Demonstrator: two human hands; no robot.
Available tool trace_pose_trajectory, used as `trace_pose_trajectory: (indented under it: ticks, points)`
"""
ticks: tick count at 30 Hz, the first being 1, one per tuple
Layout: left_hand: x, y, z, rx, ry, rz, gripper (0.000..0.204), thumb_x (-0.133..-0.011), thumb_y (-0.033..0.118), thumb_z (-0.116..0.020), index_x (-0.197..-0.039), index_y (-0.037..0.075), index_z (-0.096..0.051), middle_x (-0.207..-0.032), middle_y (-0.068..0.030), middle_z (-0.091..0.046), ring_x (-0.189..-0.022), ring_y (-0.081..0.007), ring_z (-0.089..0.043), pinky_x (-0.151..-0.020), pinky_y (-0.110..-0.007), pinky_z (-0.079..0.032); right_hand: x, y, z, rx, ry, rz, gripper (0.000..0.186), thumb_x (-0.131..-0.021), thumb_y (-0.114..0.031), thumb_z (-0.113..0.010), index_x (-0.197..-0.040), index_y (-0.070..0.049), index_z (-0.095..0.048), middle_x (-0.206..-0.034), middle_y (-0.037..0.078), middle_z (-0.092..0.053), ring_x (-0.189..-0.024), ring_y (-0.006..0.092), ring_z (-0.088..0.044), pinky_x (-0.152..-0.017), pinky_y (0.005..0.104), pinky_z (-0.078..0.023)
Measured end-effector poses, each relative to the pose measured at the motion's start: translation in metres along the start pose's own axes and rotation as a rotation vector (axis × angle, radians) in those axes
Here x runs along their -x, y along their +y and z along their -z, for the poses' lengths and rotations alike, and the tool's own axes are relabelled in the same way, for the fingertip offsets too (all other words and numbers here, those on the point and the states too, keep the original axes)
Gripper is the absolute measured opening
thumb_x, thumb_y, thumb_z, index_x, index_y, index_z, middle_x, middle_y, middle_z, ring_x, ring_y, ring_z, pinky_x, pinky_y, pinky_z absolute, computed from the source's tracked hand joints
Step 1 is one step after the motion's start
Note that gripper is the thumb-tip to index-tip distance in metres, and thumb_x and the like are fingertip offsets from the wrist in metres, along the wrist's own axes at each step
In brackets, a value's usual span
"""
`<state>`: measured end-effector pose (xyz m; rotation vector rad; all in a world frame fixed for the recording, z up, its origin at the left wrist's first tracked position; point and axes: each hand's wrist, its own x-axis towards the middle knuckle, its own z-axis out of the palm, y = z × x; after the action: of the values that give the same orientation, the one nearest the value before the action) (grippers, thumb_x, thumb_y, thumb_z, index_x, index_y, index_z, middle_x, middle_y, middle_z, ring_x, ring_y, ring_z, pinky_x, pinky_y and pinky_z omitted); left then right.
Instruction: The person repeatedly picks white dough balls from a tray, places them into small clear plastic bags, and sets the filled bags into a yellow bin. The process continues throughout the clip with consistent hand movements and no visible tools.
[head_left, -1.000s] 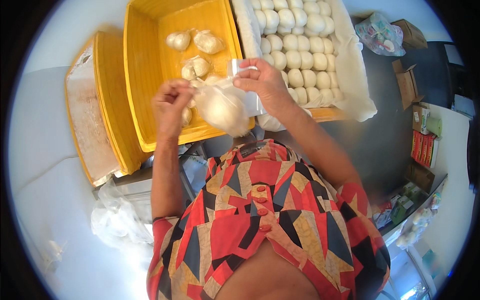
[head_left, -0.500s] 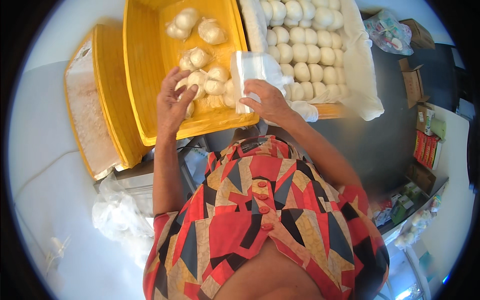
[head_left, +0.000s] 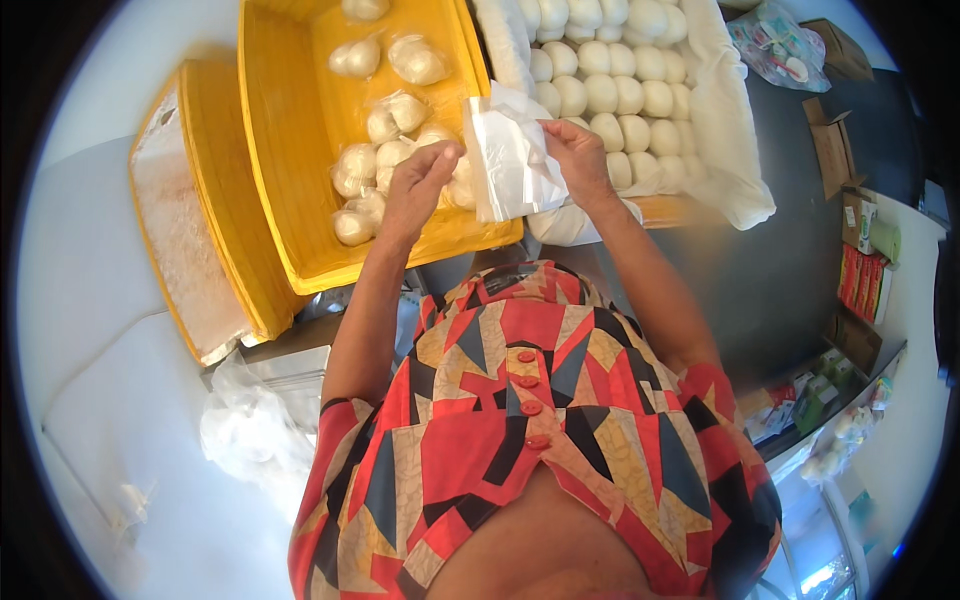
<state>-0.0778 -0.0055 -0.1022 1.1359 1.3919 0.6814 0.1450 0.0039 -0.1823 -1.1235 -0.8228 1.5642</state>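
Observation:
A stack of clear plastic bags [head_left: 505, 170] lies between the yellow crate [head_left: 290, 215] and the cloth-lined tray. My right hand [head_left: 582, 160] pinches the upper right edge of a bag, which is creased and lifted there. Left of the bags, my left hand [head_left: 422, 190] is closed, thumb against fingertips; whether anything is between them is hidden. Below and beyond it in the crate are several bagged white buns [head_left: 355, 170], partly covered by the hand. Rows of unwrapped round white buns [head_left: 630, 95] fill the tray at the right.
White cloth [head_left: 735, 170] hangs over the tray's rim. At far left stands a yellow-edged foam box lid [head_left: 185, 200]. Crumpled clear plastic [head_left: 250, 425] lies at lower left. A bag of mixed items [head_left: 780, 50] and an open carton [head_left: 830, 145] sit on the dark surface at right.
My left hand has moved right, toward the bags, and its spread fingers have closed. My right hand has shifted right and up, raising the bag's edge.

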Motion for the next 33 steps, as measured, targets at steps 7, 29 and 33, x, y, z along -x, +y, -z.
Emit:
trace_pose_trajectory:
  ticks: [7, 29, 33]
  points:
    - [-0.026, 0.018, -0.038, 0.086, -0.195, 0.059, 0.039, -0.093, 0.037, -0.056, -0.103, 0.001, -0.064, -0.098, -0.0081, -0.066, -0.088, -0.0141, -0.062, -0.073, -0.028, -0.051, 0.003, -0.008, -0.007, -0.134, -0.016, -0.069, 0.016, -0.088, -0.007, -0.063, -0.102, 0.001, -0.067, -0.090, 0.003, -0.067, -0.078, 0.0076, -0.060, -0.071, 0.0218, -0.050]
    - [-0.005, 0.012, -0.025, 0.259, -0.101, -0.021, 0.019, -0.081, 0.012, -0.073, -0.095, 0.002, -0.065, -0.083, -0.0029, -0.066, -0.072, -0.0082, -0.059, -0.066, -0.023, -0.048, 0.015, -0.028, -0.031, 0.438, -0.005, 0.298, 0.015, -0.077, -0.008, -0.074, -0.082, -0.001, -0.062, -0.069, 0.001, -0.059, -0.061, 0.0077, -0.053, -0.056, 0.0245, -0.044]
    - [-0.025, -0.006, -0.030, 0.208, -0.090, -0.078, 0.017, -0.078, 0.010, -0.075, -0.092, 0.003, -0.068, -0.081, 0.0003, -0.064, -0.070, -0.0056, -0.054, -0.063, -0.021, -0.044, 0.016, -0.040, -0.033, 0.530, -0.121, 0.209, 0.020, -0.075, -0.011, -0.077, -0.077, -0.002, -0.059, -0.065, -0.003, -0.052, -0.060, 0.0037, -0.046, -0.052, 0.0227, -0.039]
